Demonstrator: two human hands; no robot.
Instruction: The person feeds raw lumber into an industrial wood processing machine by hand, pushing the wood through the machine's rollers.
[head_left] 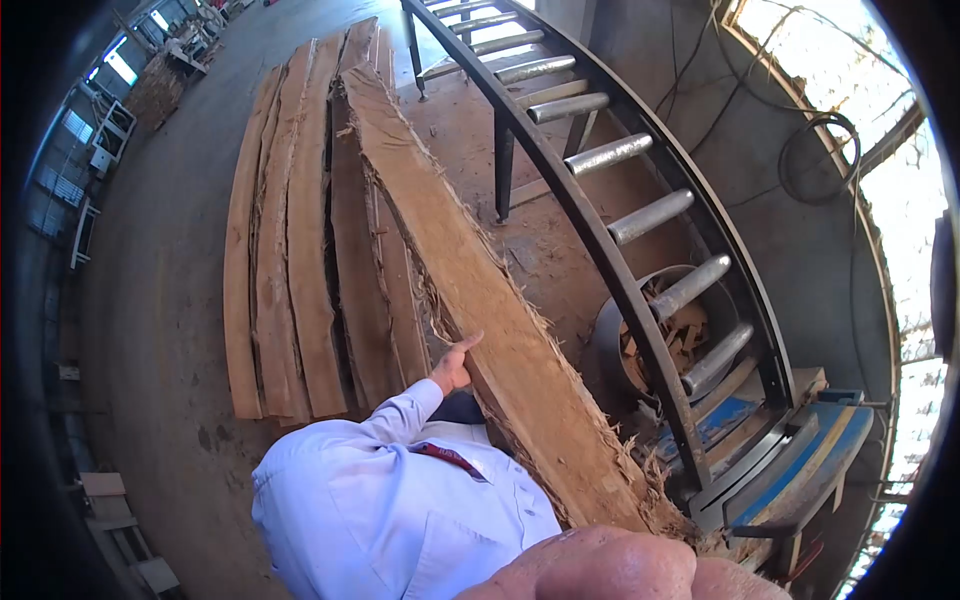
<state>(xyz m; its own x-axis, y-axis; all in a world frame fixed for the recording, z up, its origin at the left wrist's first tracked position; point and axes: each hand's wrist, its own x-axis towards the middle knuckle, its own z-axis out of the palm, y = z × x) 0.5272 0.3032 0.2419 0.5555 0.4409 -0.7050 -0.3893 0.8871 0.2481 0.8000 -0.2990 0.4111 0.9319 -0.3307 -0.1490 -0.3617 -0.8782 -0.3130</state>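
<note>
My left hand (455,366) grips the near edge of a long rough wooden board (500,320). Its thumb lies on the top face, and the other fingers are hidden at the side or underneath. The board has ragged bark along its edges and runs diagonally from the stack of slabs down to the lower right. At the bottom edge, very close to the camera, bare skin of my right hand or arm (620,565) covers the board's near end. The fingers there cannot be made out.
Several rough slabs (310,230) lie side by side on the left. To the right stands a metal roller conveyor (610,150), with a round tub (610,340) of wood scraps below it. A blue-and-yellow machine part (800,470) sits at the conveyor's near end. A cable coil (820,150) hangs on the wall.
</note>
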